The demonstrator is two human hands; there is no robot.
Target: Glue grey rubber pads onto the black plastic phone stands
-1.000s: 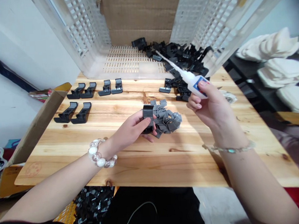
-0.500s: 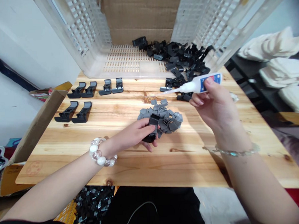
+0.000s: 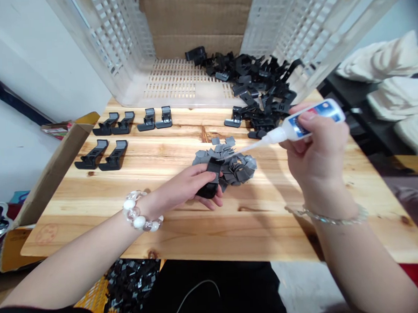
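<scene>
My left hand (image 3: 199, 185) is closed around a black plastic bracket (image 3: 209, 188), held over the near-left edge of a heap of grey square pads (image 3: 239, 169). In my right hand (image 3: 317, 146) is a white glue bottle (image 3: 300, 126) with a blue and red label, lying tilted. Its long thin nozzle points left and down, and the tip ends close to the top of the bracket; whether they touch I cannot tell. Several similar brackets (image 3: 114, 155) with grey pads on their ends stand in rows on the left of the wooden table (image 3: 153, 171).
At the back, a white plastic crate (image 3: 135, 92) lies open toward me, and a pile of black brackets (image 3: 257, 84) spills out of it. Below the table's front edge is a yellow basket (image 3: 88, 300) of small black parts. Stacked white cloth pieces (image 3: 395, 95) lie at the right.
My right hand has moved right and tipped the glue bottle, so its nozzle now slants down toward the bracket. My left hand has stayed nearly in place with the bracket.
</scene>
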